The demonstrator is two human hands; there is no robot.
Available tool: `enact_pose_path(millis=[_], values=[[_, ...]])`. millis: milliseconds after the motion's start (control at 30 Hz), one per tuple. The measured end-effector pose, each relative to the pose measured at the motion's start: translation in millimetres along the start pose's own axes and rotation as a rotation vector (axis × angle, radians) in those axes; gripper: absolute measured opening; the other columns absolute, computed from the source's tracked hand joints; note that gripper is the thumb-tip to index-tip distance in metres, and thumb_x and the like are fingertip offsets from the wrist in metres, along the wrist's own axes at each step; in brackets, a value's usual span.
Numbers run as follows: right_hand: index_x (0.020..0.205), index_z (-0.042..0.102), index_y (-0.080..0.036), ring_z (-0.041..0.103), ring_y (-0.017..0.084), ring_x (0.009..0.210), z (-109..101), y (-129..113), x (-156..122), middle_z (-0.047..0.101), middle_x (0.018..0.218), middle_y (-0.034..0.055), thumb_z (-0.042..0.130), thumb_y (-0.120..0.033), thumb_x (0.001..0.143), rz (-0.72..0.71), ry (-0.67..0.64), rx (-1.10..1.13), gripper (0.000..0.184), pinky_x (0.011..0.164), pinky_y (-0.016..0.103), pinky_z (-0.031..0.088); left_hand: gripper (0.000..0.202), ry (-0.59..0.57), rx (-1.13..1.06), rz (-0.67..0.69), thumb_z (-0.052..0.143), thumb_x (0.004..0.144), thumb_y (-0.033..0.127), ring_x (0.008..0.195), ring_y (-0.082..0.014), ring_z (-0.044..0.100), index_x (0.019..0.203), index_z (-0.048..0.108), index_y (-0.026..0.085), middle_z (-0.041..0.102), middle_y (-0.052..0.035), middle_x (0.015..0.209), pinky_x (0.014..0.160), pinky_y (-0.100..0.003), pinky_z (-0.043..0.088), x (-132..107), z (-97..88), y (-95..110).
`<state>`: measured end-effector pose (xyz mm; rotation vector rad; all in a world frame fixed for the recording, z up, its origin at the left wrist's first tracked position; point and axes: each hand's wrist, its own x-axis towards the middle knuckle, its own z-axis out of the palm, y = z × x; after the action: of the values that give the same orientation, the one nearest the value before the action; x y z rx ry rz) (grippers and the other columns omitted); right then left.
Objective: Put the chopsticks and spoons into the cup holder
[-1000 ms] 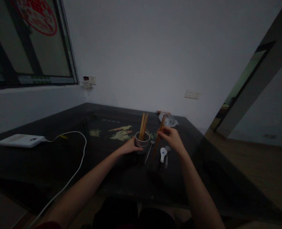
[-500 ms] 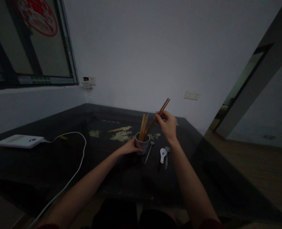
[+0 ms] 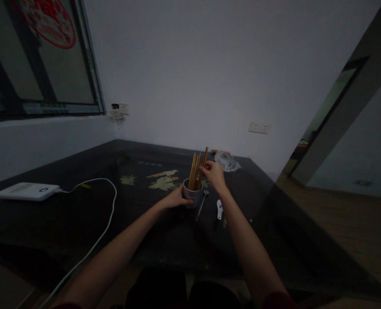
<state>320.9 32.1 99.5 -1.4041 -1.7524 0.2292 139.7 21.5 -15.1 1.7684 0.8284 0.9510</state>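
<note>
Gripping the metal cup [image 3: 193,200] around its left side with the left hand [image 3: 176,198], thumb laid across the near wall and parted from the fingers by the cup's width. Can't see the left fingertips, tucked behind the cup. Pinching dark brown chopsticks [image 3: 205,156] between thumb and fingertips of the right hand [image 3: 213,172], with almost no gap there. Held partway up, top ends poking out above the pinch, lower ends down at the right side of the cup mouth, leaning a bit right. Probably a pair; too dim and overlapped to count. Can't tell whether touching the cup bottom. Standing in the cup just left of the right fingertips: lighter chopsticks [image 3: 194,166], tilted slightly, lower parts hidden by the wall. On the dark table [image 3: 152,223], just right of the cup: a long-handled metal spoon [image 3: 201,205], bowl end away, near end fading into shadow. Further right, beside the right forearm: a white spoon [image 3: 219,210], bowl partly covered by the arm, and next to it a metal handle [image 3: 224,222], mostly blocked. Behind the right hand: a crumpled clear plastic bag [image 3: 226,162], contents hard to make out.
</note>
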Motion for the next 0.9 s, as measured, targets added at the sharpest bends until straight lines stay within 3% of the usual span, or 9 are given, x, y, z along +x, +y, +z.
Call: enact_pose_path(millis=[367,500,700,900], values=[[0.085,0.069,-0.018,0.066,0.016,0.070,19,17,-1,0.070,0.073,0.0033,0.067,-0.024,0.074,0.065,-0.027,0.017,0.013,0.066,0.024,0.049,0.089,0.022,-0.025,0.002,0.084,0.056,0.027,0.121,-0.0285,0.050,0.131,0.039,0.015,0.056,-0.0163,0.127,0.107,-0.048,0.031,2,-0.8,-10],[0.090,0.068,-0.017,0.066,0.016,0.065,20,19,1,0.070,0.069,0.0021,0.069,-0.023,0.072,0.095,-0.061,0.004,0.020,0.062,0.023,0.048,0.090,0.028,-0.018,0.002,0.083,0.056,0.027,0.122,-0.0284,0.049,0.133,0.037,0.015,0.055,-0.0160,0.128,0.107,-0.047,0.032,3,-1.3,-15],[0.083,0.069,-0.017,0.066,0.015,0.064,18,16,5,0.069,0.066,0.0019,0.067,-0.021,0.072,0.101,-0.127,-0.034,0.012,0.059,0.021,0.046,0.090,0.025,0.015,-0.011,0.083,0.056,0.028,0.119,-0.0278,0.051,0.132,0.038,0.016,0.053,-0.0148,0.130,0.106,-0.045,0.035,1,-1.4,-11],[0.085,0.071,-0.018,0.066,0.016,0.068,16,12,10,0.070,0.070,0.0028,0.069,-0.020,0.071,0.086,-0.157,-0.063,0.015,0.062,0.022,0.048,0.089,0.019,-0.008,-0.027,0.082,0.057,0.027,0.120,-0.0277,0.051,0.133,0.037,0.015,0.055,-0.0154,0.129,0.105,-0.044,0.035,0,-0.2,-7]])
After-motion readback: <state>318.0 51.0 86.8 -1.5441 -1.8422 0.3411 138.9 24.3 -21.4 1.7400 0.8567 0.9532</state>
